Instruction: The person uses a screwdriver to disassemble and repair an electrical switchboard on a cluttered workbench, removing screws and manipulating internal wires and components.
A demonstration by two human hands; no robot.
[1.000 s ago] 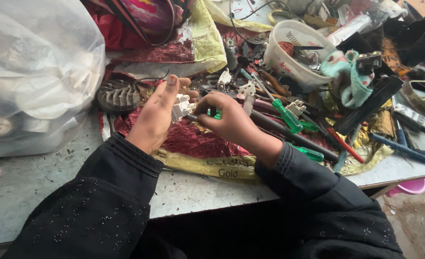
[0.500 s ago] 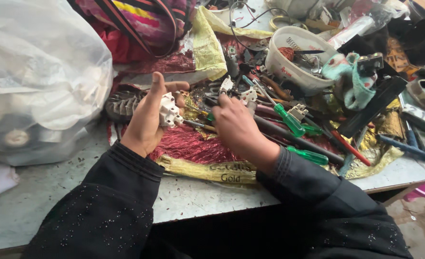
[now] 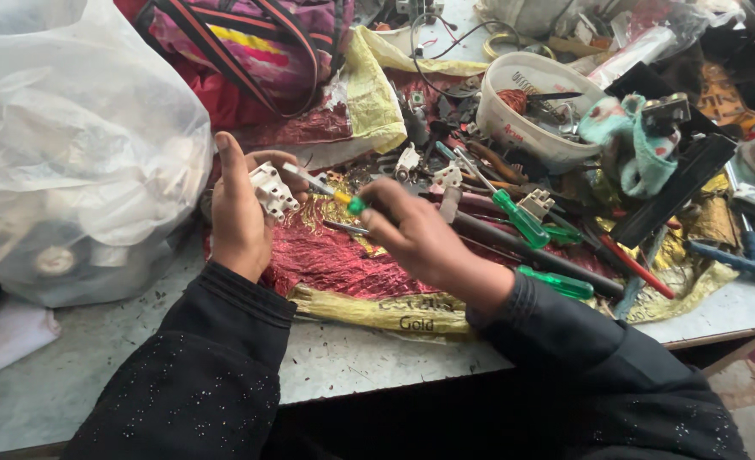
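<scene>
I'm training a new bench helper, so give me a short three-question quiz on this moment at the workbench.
1. True or false: the left hand holds a small white electrical part.
2. What does the right hand hold? A) pliers B) a thin screwdriver with a green and yellow handle C) a knife
3. What large thing lies on the table to the left of the hands?

Key
1. True.
2. B; its tip points at the white part.
3. A bulky clear plastic bag, full and crumpled.
</scene>
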